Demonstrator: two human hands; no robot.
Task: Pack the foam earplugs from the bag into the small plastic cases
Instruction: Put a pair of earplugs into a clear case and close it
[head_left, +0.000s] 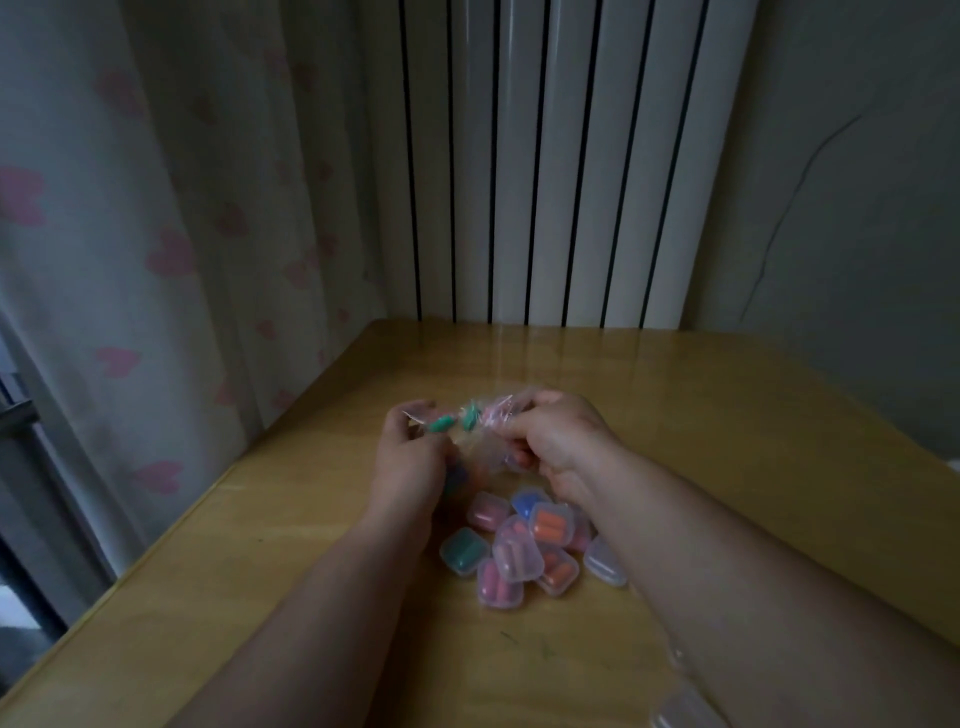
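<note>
The person holds the clear bag (475, 449) up off the tabletop (727, 415), stretched between both hands. The right hand (558, 447) has its grip clamped on the crumpled, pink-tinted end of the film, with fingers and thumb curled round it. The left hand (410, 457) pinches the opposite edge with its fingertips (418, 410). Its fingers are curled, though how firm that pinch is cannot be told through the blur. Two green earplugs (441, 425) sit inside the bag along its upper fold. They lie between the two grips, with their long axes running roughly across from hand to hand. One is just beside the left fingertips and the other nearer the middle. The left hand is therefore the closer one, and it would probably do the picking while the right steadies the bag. Whether the bag's mouth faces the left hand cannot be made out. The filled cases (511, 545) lie heaped on the tabletop below the hands, between the forearms. A few clear, seemingly empty cases (683, 709) sit by the right forearm near the bottom edge, well apart from the bag.
</note>
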